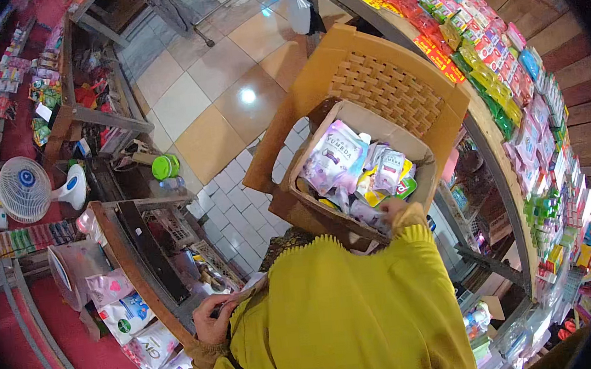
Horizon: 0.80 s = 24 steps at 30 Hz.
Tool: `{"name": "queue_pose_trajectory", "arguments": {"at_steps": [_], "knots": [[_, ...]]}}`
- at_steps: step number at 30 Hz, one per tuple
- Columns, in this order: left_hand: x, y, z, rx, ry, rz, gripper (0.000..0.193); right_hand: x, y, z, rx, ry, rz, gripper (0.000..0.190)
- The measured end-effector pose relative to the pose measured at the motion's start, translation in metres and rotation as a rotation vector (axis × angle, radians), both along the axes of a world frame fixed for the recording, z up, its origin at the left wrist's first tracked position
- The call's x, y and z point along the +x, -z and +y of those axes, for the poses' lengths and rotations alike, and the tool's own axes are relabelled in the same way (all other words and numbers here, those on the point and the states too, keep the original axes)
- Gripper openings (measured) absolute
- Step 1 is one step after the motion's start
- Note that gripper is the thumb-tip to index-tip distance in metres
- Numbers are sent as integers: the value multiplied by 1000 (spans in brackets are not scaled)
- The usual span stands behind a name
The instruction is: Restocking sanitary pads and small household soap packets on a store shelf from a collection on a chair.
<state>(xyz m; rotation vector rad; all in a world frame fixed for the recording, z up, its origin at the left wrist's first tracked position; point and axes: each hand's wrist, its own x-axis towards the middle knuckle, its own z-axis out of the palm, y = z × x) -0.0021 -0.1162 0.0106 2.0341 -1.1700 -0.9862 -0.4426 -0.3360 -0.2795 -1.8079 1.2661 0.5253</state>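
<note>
Before me a cardboard box point(306, 213) sits on the seat of a brown plastic chair point(271, 155). Inside lie a large Yumeda pouch point(336, 154), a smaller Yumeda pack point(390, 169) and several other plastic packs, some yellow and green. My right hand point(397, 211) reaches into the near right corner of the box, beside a pale lilac pack point(368, 215). Its fingertips are partly hidden, so a grip cannot be made out. My left hand point(213, 320) is at my left side with fingers curled by the edge of my yellow-green garment point(334, 314); what lies in it is unclear.
A long shelf point(486, 113) of colourful packets curves along the right. On the left are a white fan point(26, 186), a wooden-edged counter point(140, 285) and several pouches, one marked Giv point(153, 346). A green-lidded jar point(165, 166) stands near the tiled floor point(205, 129).
</note>
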Motion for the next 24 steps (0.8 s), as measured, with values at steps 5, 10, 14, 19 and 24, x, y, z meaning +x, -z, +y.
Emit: {"name": "queue_pose_trajectory", "arguments": {"at_steps": [5, 10, 14, 19, 24], "knots": [[2, 6, 4, -54, 17, -14, 9, -2, -36, -55, -359, 481, 23, 43], [2, -2, 3, 57, -55, 57, 7, -33, 54, -51, -574, 860, 26, 61], [4, -2, 22, 22, -223, 226, 6, 5, 53, -47, -579, 1140, 54, 70], [7, 6, 32, -73, -295, 307, 9, 24, -7, -73, -21, 1159, 183, 69], [10, 20, 29, -235, -320, 422, 18, 21, 59, -57, -388, 1151, 130, 59]]}}
